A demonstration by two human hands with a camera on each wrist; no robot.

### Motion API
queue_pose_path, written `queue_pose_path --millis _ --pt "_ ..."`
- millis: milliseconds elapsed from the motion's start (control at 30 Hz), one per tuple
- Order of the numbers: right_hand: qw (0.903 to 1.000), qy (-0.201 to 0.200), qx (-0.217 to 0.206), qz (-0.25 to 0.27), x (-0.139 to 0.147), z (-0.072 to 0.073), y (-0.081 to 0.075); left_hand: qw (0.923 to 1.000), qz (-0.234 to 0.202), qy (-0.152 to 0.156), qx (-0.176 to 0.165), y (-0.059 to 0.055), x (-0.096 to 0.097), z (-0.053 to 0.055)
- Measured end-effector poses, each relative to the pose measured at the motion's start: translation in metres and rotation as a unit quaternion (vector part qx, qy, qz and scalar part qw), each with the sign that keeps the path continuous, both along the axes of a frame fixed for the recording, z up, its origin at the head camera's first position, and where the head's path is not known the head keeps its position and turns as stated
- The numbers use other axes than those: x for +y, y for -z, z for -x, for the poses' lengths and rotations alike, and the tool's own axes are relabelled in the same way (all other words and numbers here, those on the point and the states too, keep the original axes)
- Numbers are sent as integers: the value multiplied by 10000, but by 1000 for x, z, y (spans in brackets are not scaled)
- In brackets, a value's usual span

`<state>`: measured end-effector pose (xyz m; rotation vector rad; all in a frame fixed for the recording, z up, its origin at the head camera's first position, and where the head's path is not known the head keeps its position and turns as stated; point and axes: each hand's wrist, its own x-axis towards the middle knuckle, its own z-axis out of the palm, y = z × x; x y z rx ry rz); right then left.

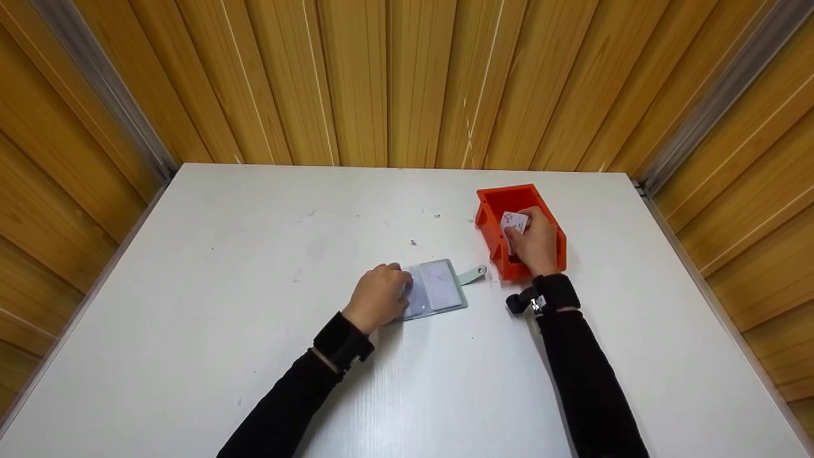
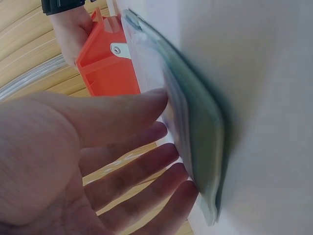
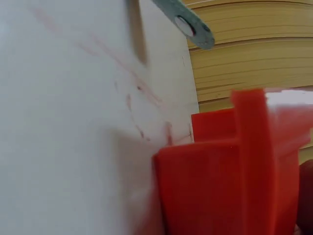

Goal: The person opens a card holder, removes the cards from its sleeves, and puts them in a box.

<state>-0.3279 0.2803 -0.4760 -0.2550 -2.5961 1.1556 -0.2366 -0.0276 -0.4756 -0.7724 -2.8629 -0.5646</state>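
A small card holder [image 1: 439,289] with clear sleeves and a pale green cover lies open on the table, its snap strap [image 1: 472,275] stretched out to the right. My left hand [image 1: 379,292] is at its left side. In the left wrist view the thumb and fingertips touch the sleeves along the holder's edge [image 2: 203,132], the fingers fairly straight and spread. My right hand [image 1: 536,242] reaches into a red plastic bin [image 1: 556,254] and pinches a white card [image 1: 514,221] with small red print. In the right wrist view the bin wall [image 3: 205,191] hides most of that hand.
The bin stands on the white table [image 1: 254,254], just right of the card holder. Behind the table rises a wood-patterned panel wall [image 1: 356,83], with similar panels on both sides. Faint reddish marks [image 3: 129,103] show on the tabletop beside the bin.
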Motion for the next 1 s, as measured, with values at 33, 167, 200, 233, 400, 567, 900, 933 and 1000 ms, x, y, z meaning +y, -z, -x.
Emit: queue_pose_path --millis 33,167,200,233,400,567,900,933,1000 --pt "9999 -30 -89 -81 -1 0 0 10000 2 -11 -16 0 0 0" --pt "9988 -67 -116 -469 -4 0 3 9999 -24 -32 -96 0 -1 -2" --pt "9982 -56 -80 -599 -5 0 4 9999 -31 -33 -124 0 -1 -2" --pt "9974 -29 -54 -716 -5 -1 4 9999 -37 -29 -151 0 -1 -2" --pt "9914 96 105 -1303 -7 -5 6 9998 -51 -32 -175 0 0 -1" --pt "9822 213 369 -1831 -10 -9 4 9998 -18 -70 -202 0 2 0" --pt "9799 74 268 -1974 -7 -12 -1 9998 -47 -15 -189 -2 1 -1" --pt "9810 37 244 -1923 -6 -11 -1 9998 -41 -13 -178 -2 1 -1" --pt "9834 -87 167 -1803 -5 -12 -4 9999 -38 -18 -155 -2 1 -1"
